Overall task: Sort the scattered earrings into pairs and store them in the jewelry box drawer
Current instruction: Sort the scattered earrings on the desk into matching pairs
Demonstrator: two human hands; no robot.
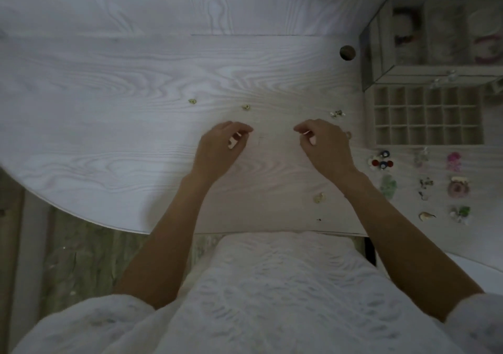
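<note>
Head view: 2 hands over the white wood-grain counter (109,81), near its middle. Left hand (220,146) has fingers curled with thumb and forefinger pinched; too small to tell if it holds anything. Right hand (325,144) is curled the same way, something thin and pale at its fingertips, unclear what.

4 loose earrings lie around the hands: yellow-green earring (192,101), second green earring (246,107), white cluster earring (337,114), pale earring (319,197) beside the right forearm.

Grouped earrings (381,161) sit in about 10 small piles at right, in front of the drawer (427,116). The drawer is pulled out, gridded, its compartments bare. 1 jewelry box (424,40) stands behind it.
</note>
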